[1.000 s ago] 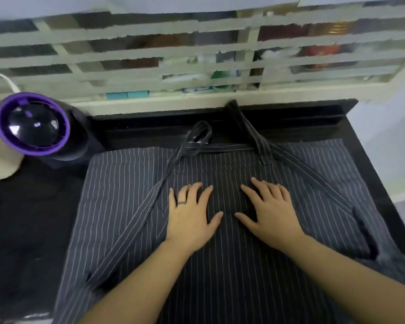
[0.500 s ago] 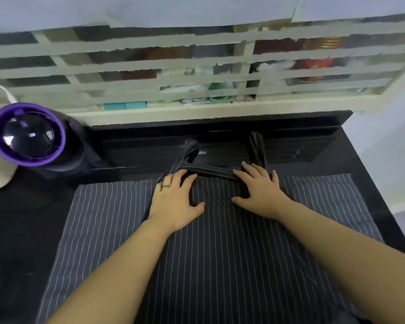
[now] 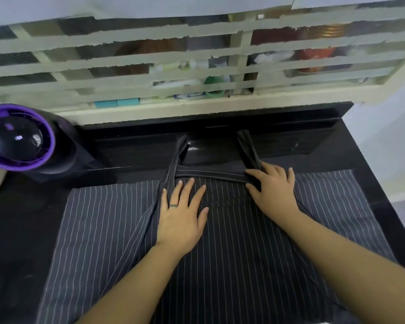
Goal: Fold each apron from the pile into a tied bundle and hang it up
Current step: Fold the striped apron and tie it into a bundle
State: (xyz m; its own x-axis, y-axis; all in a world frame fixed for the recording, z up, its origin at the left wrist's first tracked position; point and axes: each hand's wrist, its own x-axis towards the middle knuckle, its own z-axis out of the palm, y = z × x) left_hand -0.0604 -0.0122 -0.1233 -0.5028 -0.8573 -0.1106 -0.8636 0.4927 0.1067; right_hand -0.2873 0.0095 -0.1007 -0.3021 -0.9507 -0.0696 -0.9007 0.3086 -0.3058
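A dark pinstriped apron point(image 3: 108, 230) lies spread flat on the black counter point(image 3: 17, 230). Its neck strap point(image 3: 211, 175) runs across the top edge, with one loop end point(image 3: 179, 153) reaching toward the back on the left and another point(image 3: 248, 148) on the right. My left hand point(image 3: 182, 216) rests flat on the apron's upper middle, fingers straight and spread. My right hand point(image 3: 274, 190) presses flat on the apron's top edge where the strap meets the right loop end. A tie strap point(image 3: 140, 228) slants down to the left beside my left hand.
A black device with a purple ring point(image 3: 19, 139) stands at the counter's back left. A cream louvred window frame point(image 3: 197, 106) runs along the back. The counter's right edge point(image 3: 388, 206) drops off to a pale floor.
Both hands slid away from me up the apron to its top edge, and the view shifted with them. The strap loops now lie straighter toward the back.
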